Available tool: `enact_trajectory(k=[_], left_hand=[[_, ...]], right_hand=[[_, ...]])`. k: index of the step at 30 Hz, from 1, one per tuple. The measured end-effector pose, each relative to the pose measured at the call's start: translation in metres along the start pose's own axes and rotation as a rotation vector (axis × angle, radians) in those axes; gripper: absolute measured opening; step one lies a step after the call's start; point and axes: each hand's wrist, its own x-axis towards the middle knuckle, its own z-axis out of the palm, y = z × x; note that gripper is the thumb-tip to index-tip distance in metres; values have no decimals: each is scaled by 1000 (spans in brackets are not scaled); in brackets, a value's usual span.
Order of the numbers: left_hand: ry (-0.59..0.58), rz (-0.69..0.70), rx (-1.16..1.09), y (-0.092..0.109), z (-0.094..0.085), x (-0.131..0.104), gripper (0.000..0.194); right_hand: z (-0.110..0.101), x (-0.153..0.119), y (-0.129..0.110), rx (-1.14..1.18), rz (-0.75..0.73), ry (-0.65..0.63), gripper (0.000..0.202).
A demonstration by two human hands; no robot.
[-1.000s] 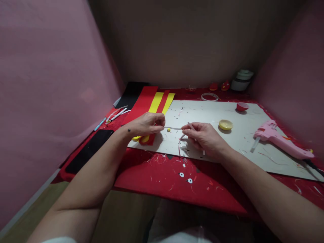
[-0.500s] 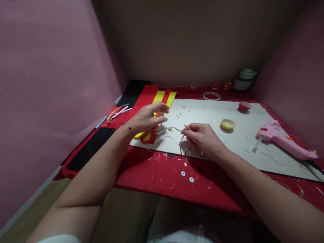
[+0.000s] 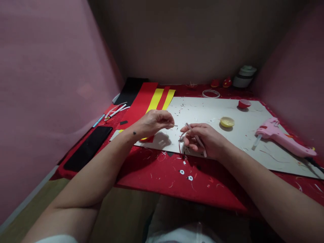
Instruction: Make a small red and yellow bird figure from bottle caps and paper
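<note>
1. Landmark: the grey board [image 3: 227, 141], laid flat on the red-covered worktop [image 3: 157, 175].
2. Left hand [image 3: 154, 123] is held over the board's near-left corner, fingers curled in, thumb & forefinger pinched shut on sth tiny – too small to tell what.
3. Right hand [image 3: 205, 140] is held at the board's near edge, just right of the left hand and not touching it; fingers loosely curled round a few thin paper strips [image 3: 198, 140], white and red, which stick out above and below the fist.
4. Yellow cap [image 3: 227, 122] lies on the board, beyond and right of the right hand; red cap [image 3: 244, 103] sits near the board's far edge.
5. Pink glue gun [image 3: 283, 137] is laid on the board's right end, nozzle toward the hands.
6. Red & yellow sheets [image 3: 149, 101] are stacked at the board's far-left corner – partly under it.
7. Black phone [image 3: 88, 148] lies well left of the board, near the worktop's edge.
8. Two small white googly eyes [image 3: 186, 174] and paper scraps are seen on the red cover, just in front of the board.
</note>
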Motion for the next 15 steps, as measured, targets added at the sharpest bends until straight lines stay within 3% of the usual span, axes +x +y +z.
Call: enact_trajectory(k=[3, 7, 15], left_hand=[[-53, 97, -16, 7, 4, -2, 8], [-67, 192, 131, 11, 9, -2, 9], [-84, 278, 265, 5, 11, -4, 11]], right_hand=[[1, 0, 1, 12, 36, -91, 11], [1, 0, 3, -47, 72, -170, 8], [2, 1, 2, -163, 132, -217, 13]])
